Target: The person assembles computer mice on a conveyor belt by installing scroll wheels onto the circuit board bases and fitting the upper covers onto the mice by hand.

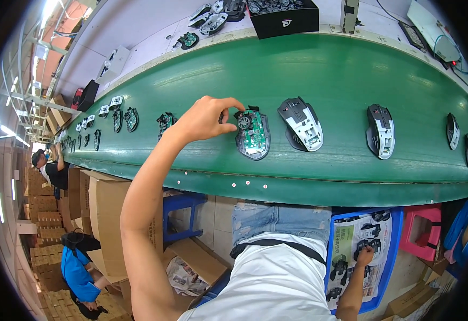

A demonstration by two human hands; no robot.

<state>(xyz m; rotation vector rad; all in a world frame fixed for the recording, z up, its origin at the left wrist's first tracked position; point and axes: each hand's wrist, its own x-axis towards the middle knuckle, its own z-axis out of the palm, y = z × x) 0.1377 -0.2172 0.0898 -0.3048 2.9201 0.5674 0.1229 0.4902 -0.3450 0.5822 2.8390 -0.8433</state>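
My left hand (pixel 211 119) reaches over the green belt, thumb and index finger apart at the left edge of an opened mouse base (pixel 268 140). Its green circuit board (pixel 255 138) and round scroll wheel (pixel 244 122) lie exposed. The index fingertip is at the base's upper left corner. A small dark patch shows inside the curled fingers; I cannot make it out. Low at the right, my right hand (pixel 364 257) is closed on a dark mouse shell (pixel 361 247) in a blue bin (pixel 400 224) lined with printed paper. The fingertips are partly hidden.
Black-and-white mice (pixel 301 124) (pixel 381 131) stand on the belt (pixel 202 166) at the right, with opened mouse parts (pixel 131 119) along the left. A black box (pixel 285 21) of parts sits on the far shelf. Cardboard boxes (pixel 108 224), a blue stool (pixel 183 202) and a pink stool (pixel 421 227) stand below.
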